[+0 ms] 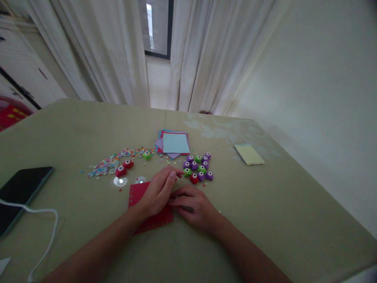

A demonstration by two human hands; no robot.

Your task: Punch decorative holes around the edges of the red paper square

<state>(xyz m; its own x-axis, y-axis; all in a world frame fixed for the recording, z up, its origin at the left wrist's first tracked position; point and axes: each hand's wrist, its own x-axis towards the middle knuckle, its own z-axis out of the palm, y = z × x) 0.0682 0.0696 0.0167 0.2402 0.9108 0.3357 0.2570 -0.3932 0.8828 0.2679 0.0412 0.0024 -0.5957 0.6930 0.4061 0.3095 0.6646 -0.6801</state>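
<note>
A red square paper with small holes along its edges lies on the table in front of me. My left hand rests across its upper right part, fingers bent together and thumb on top; whatever they close on is hidden. At the paper's right edge is my right hand, its fingers curled and its fingertips over the sheet. Something dark shows between those fingers, too unclear to name. Just beyond both hands sit several small purple, green and red eye-patterned pieces.
Colourful paper dots spread at left, beside two red eye-patterned pieces and clear round plastic pieces. Behind stands a stack of coloured paper squares. A yellow hole-edged square lies right; a phone and white cable lie left.
</note>
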